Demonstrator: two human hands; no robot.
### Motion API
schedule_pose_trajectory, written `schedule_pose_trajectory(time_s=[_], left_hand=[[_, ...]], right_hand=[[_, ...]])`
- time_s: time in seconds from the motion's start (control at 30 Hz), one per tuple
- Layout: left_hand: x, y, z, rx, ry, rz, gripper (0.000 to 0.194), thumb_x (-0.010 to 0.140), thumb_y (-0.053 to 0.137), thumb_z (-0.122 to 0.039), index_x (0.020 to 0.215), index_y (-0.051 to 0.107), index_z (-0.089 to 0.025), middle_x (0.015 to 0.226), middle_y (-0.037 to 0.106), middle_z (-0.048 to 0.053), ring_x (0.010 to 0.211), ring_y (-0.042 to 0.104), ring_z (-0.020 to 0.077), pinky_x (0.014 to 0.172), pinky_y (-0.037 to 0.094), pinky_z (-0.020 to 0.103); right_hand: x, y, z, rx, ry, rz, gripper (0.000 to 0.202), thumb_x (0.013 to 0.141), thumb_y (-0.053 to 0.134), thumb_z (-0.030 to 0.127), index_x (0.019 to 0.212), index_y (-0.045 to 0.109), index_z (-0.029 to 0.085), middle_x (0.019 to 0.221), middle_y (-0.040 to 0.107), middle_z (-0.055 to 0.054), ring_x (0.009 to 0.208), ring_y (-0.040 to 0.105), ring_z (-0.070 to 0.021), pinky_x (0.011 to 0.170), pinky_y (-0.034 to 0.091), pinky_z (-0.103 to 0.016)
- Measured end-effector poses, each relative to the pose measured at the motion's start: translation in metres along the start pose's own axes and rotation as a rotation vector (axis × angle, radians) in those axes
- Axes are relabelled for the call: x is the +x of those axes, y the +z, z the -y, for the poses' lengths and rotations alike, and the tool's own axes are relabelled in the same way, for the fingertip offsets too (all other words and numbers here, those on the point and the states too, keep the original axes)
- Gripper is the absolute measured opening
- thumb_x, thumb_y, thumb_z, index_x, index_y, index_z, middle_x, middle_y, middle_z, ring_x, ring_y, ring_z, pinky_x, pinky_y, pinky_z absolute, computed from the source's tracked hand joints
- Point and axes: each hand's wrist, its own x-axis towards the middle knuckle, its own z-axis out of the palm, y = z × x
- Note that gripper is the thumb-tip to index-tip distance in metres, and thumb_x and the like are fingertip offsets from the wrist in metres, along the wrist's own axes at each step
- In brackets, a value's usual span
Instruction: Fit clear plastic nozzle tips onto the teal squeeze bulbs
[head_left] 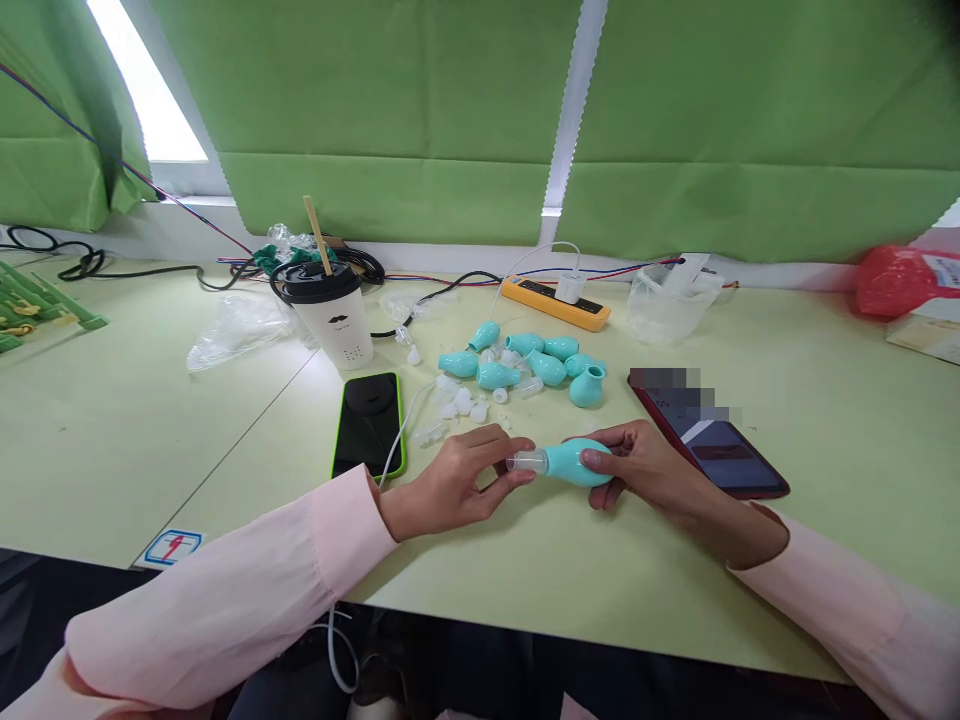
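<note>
My right hand (626,462) is closed round a turquoise squeeze bulb (568,463), which lies level above the table with its neck toward the left. Fitted at that neck is a short clear plastic tube (531,461), pinched between the thumb and fingers of my left hand (461,482). Behind my hands lie several more turquoise bulbs (546,368) in a loose heap. Small translucent white caps or tips (463,402) are scattered in front of and among them, along with another clear tube (529,387).
A green-cased phone (367,425) lies left, a dark red phone (712,440) right. Behind stand a lidded paper cup (335,325), an orange power strip (555,303) with a plugged charger, and a clear plastic tub (670,303). A white cable (401,430) runs past my left wrist.
</note>
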Motion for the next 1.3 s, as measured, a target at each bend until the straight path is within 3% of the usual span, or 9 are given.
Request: schedule_pose_trajectory(time_s=[0.27,0.53,0.63,0.77,0.87,0.97,1.07,1.2,1.3], left_hand=[[0.000,0.000,0.002,0.151,0.145,0.038,0.022,0.082,0.041,-0.020,0.099,0.050,-0.009,0.070,0.053,0.006,0.064,0.048,0.0123,0.058,0.042,0.023],[-0.001,0.000,0.002,0.222,0.305,0.050,0.022,0.081,0.043,-0.016,0.100,0.050,-0.007,0.079,0.059,0.010,0.069,0.048,0.0149,0.062,0.043,0.028],[0.000,0.001,0.004,0.087,0.174,0.045,0.024,0.079,0.047,-0.020,0.096,0.054,-0.005,0.070,0.058,0.008,0.063,0.049,0.0129,0.058,0.043,0.026],[0.002,0.001,0.005,-0.185,-0.181,0.045,0.026,0.077,0.050,-0.027,0.093,0.058,-0.008,0.068,0.058,0.006,0.059,0.051,0.0103,0.054,0.044,0.022],[0.003,0.002,0.002,-0.356,-0.378,0.062,0.028,0.076,0.050,-0.029,0.093,0.059,-0.009,0.066,0.056,0.004,0.056,0.050,0.0093,0.049,0.043,0.019],[0.004,0.003,-0.002,-0.483,-0.498,0.080,0.029,0.075,0.051,-0.031,0.092,0.059,-0.008,0.063,0.053,0.003,0.047,0.047,0.0068,0.042,0.041,0.018],[0.002,0.006,-0.003,-0.532,-0.530,0.024,0.029,0.073,0.054,-0.031,0.091,0.059,-0.009,0.071,0.057,0.005,0.047,0.051,0.0071,0.045,0.045,0.019],[-0.001,0.009,-0.003,-0.472,-0.464,-0.032,0.027,0.073,0.054,-0.030,0.091,0.060,-0.011,0.078,0.060,0.007,0.058,0.056,0.0113,0.052,0.048,0.021],[-0.002,0.009,-0.003,-0.387,-0.422,-0.072,0.026,0.073,0.055,-0.029,0.090,0.061,-0.011,0.077,0.062,0.007,0.062,0.055,0.0120,0.050,0.047,0.019]], right_hand=[[0.001,-0.002,0.000,0.029,0.078,0.067,0.030,0.059,0.066,0.042,0.058,0.060,0.012,0.042,0.054,0.002,0.034,0.051,-0.0071,0.032,0.039,-0.014],[0.000,0.003,0.003,0.030,0.170,0.181,0.050,0.071,0.045,0.056,0.059,0.057,0.009,0.055,0.062,-0.006,0.028,0.045,-0.0035,0.029,0.035,-0.013],[-0.003,0.006,0.005,-0.017,0.146,0.149,0.053,0.074,0.038,0.058,0.067,0.057,0.009,0.052,0.061,-0.007,0.035,0.053,-0.0104,0.034,0.042,-0.019],[-0.009,0.011,0.007,-0.120,-0.057,0.058,0.046,0.077,0.036,0.055,0.096,0.048,0.015,0.056,0.059,-0.002,0.040,0.055,-0.0129,0.038,0.043,-0.023],[-0.010,0.012,0.004,-0.250,-0.211,0.042,0.036,0.073,0.050,0.048,0.092,0.047,0.018,0.056,0.052,0.003,0.039,0.047,-0.0078,0.037,0.038,-0.020],[-0.008,0.013,-0.001,-0.299,-0.257,-0.001,0.029,0.072,0.053,0.044,0.082,0.049,0.017,0.050,0.047,0.006,0.038,0.040,-0.0056,0.036,0.032,-0.018],[-0.007,0.017,-0.006,-0.225,-0.236,-0.039,0.030,0.074,0.048,0.047,0.073,0.047,0.017,0.046,0.047,0.005,0.034,0.038,-0.0053,0.033,0.029,-0.018],[-0.009,0.027,-0.010,-0.128,-0.211,-0.150,0.035,0.074,0.046,0.051,0.064,0.042,0.017,0.043,0.048,0.005,0.030,0.036,-0.0049,0.031,0.026,-0.018],[-0.011,0.034,-0.009,-0.085,-0.189,-0.162,0.038,0.075,0.042,0.053,0.062,0.042,0.017,0.042,0.049,0.004,0.028,0.036,-0.0049,0.031,0.025,-0.018]])
